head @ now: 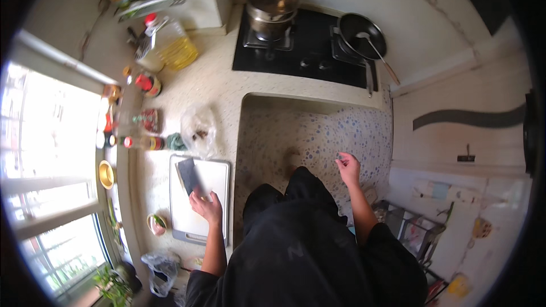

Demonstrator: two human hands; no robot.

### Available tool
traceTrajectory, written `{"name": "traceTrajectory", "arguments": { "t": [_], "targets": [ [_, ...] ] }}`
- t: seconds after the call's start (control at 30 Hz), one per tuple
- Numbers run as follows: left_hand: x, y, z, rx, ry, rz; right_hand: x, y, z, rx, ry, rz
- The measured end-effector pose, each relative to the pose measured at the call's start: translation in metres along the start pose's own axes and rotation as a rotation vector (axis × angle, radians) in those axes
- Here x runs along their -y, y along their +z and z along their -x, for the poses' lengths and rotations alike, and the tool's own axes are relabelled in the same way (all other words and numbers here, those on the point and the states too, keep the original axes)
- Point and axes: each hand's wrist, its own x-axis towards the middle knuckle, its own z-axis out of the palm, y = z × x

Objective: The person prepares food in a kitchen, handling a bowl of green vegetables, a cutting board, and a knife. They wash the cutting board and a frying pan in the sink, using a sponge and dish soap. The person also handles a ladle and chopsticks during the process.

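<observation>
My left hand [206,207] is over the lower part of a white cutting board [196,221] with a grey rim. Its fingers are closed on a dark, flat, blade-like object [190,177], blurred, which looks like a cleaver; its handle is hidden by the hand. Out over the floor to the right, my right hand [349,168] hangs with curled fingers, thumb and forefinger close together, and nothing visible in it. A small bowl [150,221] with something pink and green stands left of the board. Just beyond the board lies a clear plastic bag [199,123] with small dark pieces in it.
A lidded steel pot [273,8] and a black frying pan [356,30] with a spatula stand on the gas hob [307,59]. An oil jug [177,51] and several bottles line the counter's left side. A wire rack [409,221] stands at right; plastic bags [162,268] lie lower left.
</observation>
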Motion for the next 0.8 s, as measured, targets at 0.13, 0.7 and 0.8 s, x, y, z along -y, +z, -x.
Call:
{"name": "traceTrajectory", "arguments": {
  "t": [0.13,0.7,0.8],
  "targets": [
    [-0.103,0.014,-0.038,0.089,0.288,0.131,-0.029,-0.035,-0.021,-0.149,0.063,-0.007],
    [-0.554,0.211,-0.030,1.330,-0.122,0.832,-0.036,-0.194,-0.305,-0.420,-0.226,0.221],
    [-0.587,0.231,-0.020,1.468,-0.316,0.941,-0.042,-0.196,-0.345,-0.438,-0.224,0.407]
  ]
}}
